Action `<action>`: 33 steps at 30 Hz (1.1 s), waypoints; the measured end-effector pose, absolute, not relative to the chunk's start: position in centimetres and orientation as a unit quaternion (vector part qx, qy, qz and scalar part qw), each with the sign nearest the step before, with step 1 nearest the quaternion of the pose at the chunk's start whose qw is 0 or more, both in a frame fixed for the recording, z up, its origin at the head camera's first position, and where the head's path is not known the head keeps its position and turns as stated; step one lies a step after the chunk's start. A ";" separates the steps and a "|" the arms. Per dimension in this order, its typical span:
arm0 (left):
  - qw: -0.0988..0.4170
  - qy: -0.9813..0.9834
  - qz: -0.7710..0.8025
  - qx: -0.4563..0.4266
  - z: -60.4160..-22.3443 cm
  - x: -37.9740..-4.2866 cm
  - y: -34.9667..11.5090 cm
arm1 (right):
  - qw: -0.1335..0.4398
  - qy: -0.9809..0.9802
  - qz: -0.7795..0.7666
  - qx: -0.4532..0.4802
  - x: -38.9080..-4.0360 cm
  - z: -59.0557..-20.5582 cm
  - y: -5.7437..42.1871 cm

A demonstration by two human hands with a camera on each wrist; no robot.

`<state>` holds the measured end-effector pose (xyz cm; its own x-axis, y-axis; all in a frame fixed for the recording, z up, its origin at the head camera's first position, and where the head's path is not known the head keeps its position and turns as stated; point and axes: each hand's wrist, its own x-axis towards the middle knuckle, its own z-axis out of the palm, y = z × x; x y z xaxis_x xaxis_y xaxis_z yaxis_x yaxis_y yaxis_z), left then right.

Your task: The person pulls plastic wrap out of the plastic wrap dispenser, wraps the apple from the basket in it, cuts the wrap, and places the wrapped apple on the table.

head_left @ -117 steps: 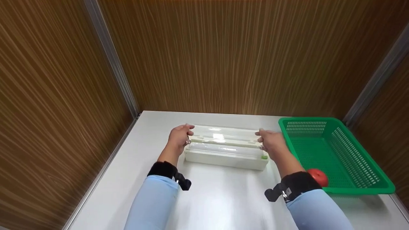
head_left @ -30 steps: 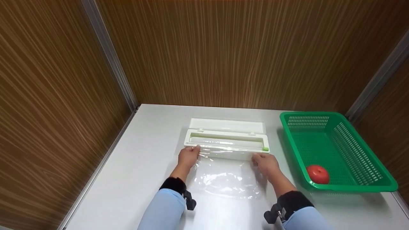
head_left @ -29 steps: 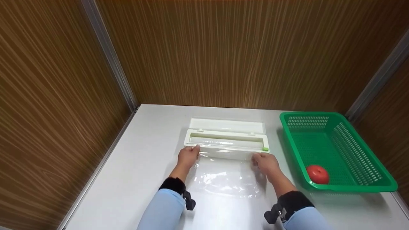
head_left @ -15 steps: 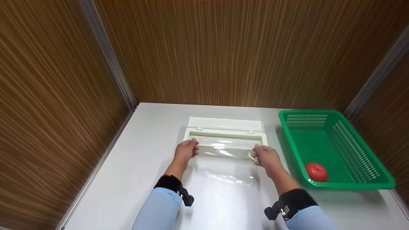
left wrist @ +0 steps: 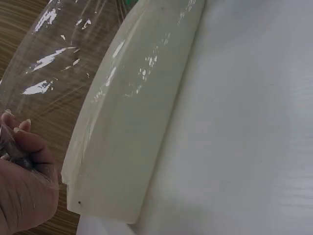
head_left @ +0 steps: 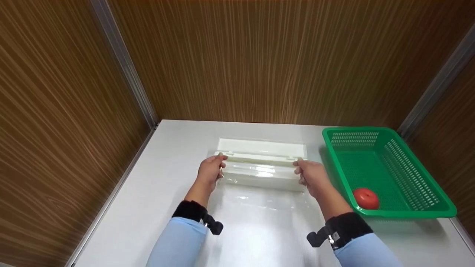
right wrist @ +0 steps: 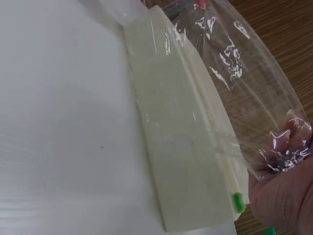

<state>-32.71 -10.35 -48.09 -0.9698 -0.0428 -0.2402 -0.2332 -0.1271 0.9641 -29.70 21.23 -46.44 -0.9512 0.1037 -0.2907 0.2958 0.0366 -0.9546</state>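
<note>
A sheet of clear cling film [head_left: 263, 170] stretches between the two hands over a pale cling film dispenser [right wrist: 181, 161] on the white table. My left hand [head_left: 209, 171] pinches the film at its left side, thumb against the bent fingers. At the other side my right hand [head_left: 313, 176] grips a bunched edge of it, as the right wrist view shows. The dispenser's lid [head_left: 261, 147] is folded back toward the rear wall. On its right end sits a small green slider [right wrist: 238, 202]. More film hangs over the dispenser's front and lies on the table before it.
To the right stands a green plastic basket [head_left: 419, 214] with a red tomato [head_left: 366, 198] in its near left corner. Wood-grain panels [head_left: 241, 63] close in the back and both sides of the table [head_left: 178, 148].
Both hands have risen from the dispenser's front edge and moved back over it, lifting the film with them. The film on the table has been drawn back toward the dispenser. Basket and tomato stay put.
</note>
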 end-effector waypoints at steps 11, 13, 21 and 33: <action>0.034 0.630 0.768 -0.110 -46.0 -33.5 -10.2 | 0.062 0.721 -0.680 0.120 -30.9 -44.5 21.7; 0.031 0.630 0.768 -0.110 -45.7 -33.4 -10.2 | 0.062 0.718 -0.683 0.118 -30.8 -44.2 21.8; 0.047 0.642 0.759 -0.097 -45.0 -31.6 -10.8 | 0.072 0.704 -0.699 0.101 -28.7 -44.2 22.1; 0.134 0.651 0.742 -0.086 -49.1 -25.8 -13.1 | 0.152 0.693 -0.700 0.081 -22.2 -47.7 22.7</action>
<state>-25.77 -13.11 -49.14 -0.9494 0.0868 -0.3019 -0.3106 -0.1170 0.9433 -22.21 22.66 -47.71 -0.9406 -0.1013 -0.3241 0.3252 0.0063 -0.9456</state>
